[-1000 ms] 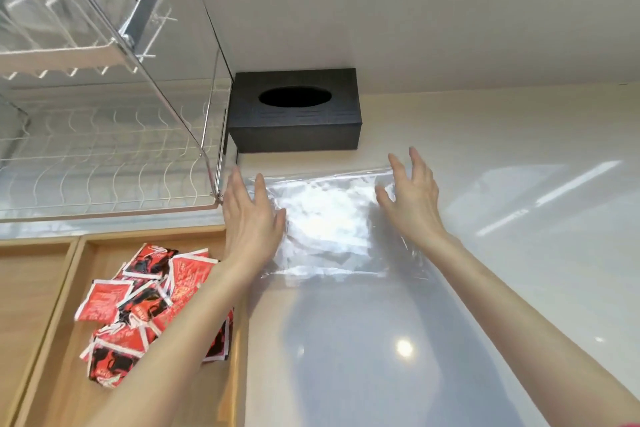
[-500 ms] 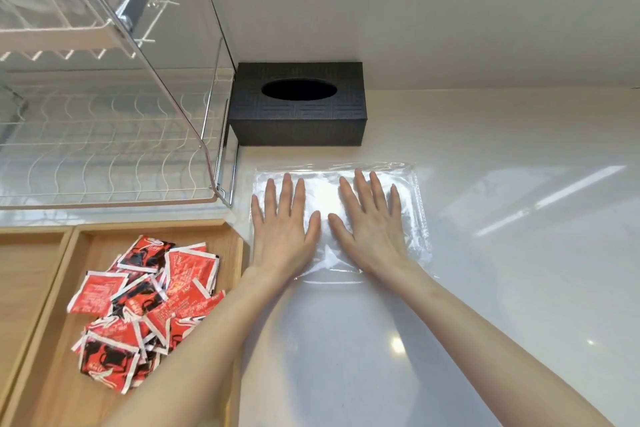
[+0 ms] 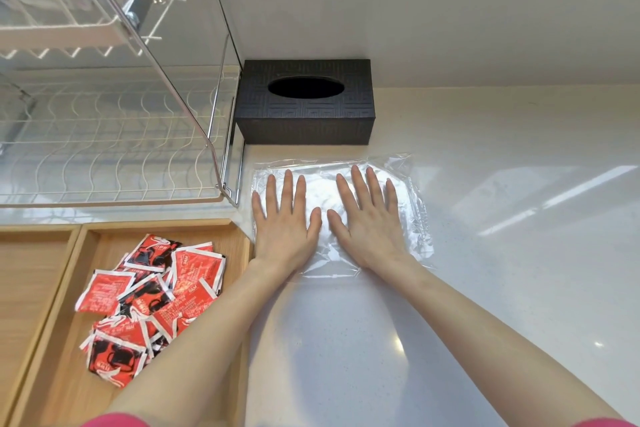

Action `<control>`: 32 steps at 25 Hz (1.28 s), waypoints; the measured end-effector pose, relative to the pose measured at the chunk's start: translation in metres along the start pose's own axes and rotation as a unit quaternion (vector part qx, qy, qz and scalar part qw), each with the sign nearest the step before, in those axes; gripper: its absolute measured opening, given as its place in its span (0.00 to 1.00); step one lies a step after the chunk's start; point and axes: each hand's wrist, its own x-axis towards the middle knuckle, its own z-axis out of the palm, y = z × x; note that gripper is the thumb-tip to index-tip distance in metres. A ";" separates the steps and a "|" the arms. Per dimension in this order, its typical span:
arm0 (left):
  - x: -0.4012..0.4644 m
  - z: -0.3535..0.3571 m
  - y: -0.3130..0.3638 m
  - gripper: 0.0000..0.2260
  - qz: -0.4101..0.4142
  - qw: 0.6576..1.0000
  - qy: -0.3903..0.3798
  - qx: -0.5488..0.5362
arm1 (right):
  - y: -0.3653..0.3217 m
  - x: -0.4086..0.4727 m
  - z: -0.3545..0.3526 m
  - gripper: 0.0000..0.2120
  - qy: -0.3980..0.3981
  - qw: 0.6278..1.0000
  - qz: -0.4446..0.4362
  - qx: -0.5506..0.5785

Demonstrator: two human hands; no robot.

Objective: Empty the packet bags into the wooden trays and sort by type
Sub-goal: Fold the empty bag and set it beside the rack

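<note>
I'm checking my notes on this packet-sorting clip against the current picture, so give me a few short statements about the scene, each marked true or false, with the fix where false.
1. Both hands lie flat on the clear plastic bag. True: the left hand and right hand press it with straight fingers.
2. The red packets are still inside the bag. False: they lie piled in a wooden tray.
3. The black tissue box stands beyond the bag, against the wall. True.
4. The bag lies inside the tray. False: it lies on the white counter, right of the tray.
5. The right hand holds a packet. False: it holds nothing.
</note>
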 end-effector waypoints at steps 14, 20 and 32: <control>-0.022 -0.072 0.001 0.30 0.028 0.998 0.040 -0.050 | -0.025 -0.018 -0.063 0.30 0.007 0.999 -0.027 0.039; -0.064 -0.123 -0.012 0.28 0.059 0.993 0.106 -0.010 | -0.059 -0.047 -0.114 0.31 0.045 0.998 -0.051 0.003; -0.114 -0.234 -0.092 0.28 0.083 0.970 0.227 0.001 | -0.166 -0.067 -0.188 0.32 0.162 0.983 -0.085 -0.018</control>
